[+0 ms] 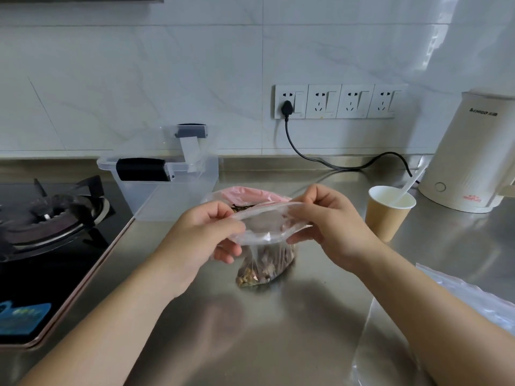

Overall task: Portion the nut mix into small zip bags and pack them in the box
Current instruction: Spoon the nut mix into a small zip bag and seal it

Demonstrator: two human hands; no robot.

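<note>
Left hand (200, 232) and right hand (331, 227) are pinching opposite ends of the mouth of a clear, crinkled zip bag (264, 246), its nut-filled bottom resting on the brushed steel counter (278, 330). Beyond the grip, a pink bag (245, 195) is sitting beside a clear lidded box (167, 176); right of it, a paper cup (388, 211) is holding a spoon beside a cream kettle (471, 154) marked "CHIGO".

The kettle (468, 151), up and to the right of the right hand (331, 227), bears "CHIGO" in dark letters near its top; red marks low on its body are too small to read; the blue sticker (23, 316) by the hob, down-left of the left hand (200, 235), is blurred.
</note>
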